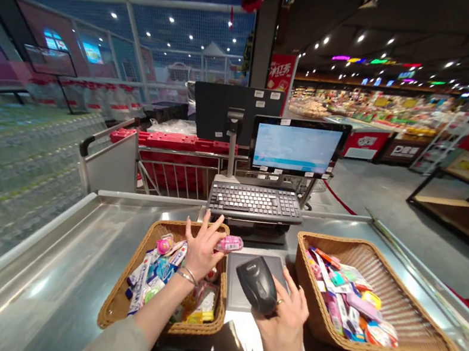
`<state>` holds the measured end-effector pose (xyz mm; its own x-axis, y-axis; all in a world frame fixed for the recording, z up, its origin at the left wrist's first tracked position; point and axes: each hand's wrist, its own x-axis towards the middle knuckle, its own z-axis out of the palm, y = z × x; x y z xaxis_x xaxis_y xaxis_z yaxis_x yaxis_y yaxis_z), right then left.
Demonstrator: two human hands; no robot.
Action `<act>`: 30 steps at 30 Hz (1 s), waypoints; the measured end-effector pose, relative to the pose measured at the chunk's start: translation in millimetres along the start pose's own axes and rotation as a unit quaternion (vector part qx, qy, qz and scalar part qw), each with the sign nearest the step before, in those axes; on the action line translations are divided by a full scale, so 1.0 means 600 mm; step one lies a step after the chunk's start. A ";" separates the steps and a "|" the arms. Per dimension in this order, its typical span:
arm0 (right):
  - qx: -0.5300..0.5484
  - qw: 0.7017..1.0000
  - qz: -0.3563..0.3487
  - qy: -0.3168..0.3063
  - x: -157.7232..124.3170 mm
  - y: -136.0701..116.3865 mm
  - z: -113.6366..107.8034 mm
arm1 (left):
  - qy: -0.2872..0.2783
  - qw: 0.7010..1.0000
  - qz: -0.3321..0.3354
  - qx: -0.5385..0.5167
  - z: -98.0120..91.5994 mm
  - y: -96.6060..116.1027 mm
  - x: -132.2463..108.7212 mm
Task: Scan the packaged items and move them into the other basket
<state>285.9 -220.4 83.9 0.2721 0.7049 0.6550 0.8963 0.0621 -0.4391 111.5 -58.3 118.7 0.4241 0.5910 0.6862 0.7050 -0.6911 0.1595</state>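
My left hand (202,248) is raised over the left wicker basket (116,306), pinching a small pink packet (229,243) between thumb and fingers, the other fingers spread. My right hand (288,321) grips a black handheld barcode scanner (258,282), its head pointing up and left toward the pink packet. The left basket is full of small snack and candy packets (158,274). The right wicker basket (386,263) holds several more colourful packets (345,304) along its left side.
A grey flat scanner plate (240,297) lies between the baskets on the steel checkout counter (64,266). Behind it stand a keyboard (256,202) and a lit register screen (296,147). A red shopping cart (174,159) stands beyond the counter.
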 end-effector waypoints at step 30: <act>-0.060 0.983 0.113 0.128 0.037 0.190 -0.120 | -0.023 0.995 0.078 -0.057 0.116 0.211 0.100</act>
<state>419.2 -248.4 93.0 0.5342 0.4886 0.6899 0.8338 -0.1703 -0.5251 265.8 -81.4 130.5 0.5507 0.4902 0.6756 0.5615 -0.8164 0.1347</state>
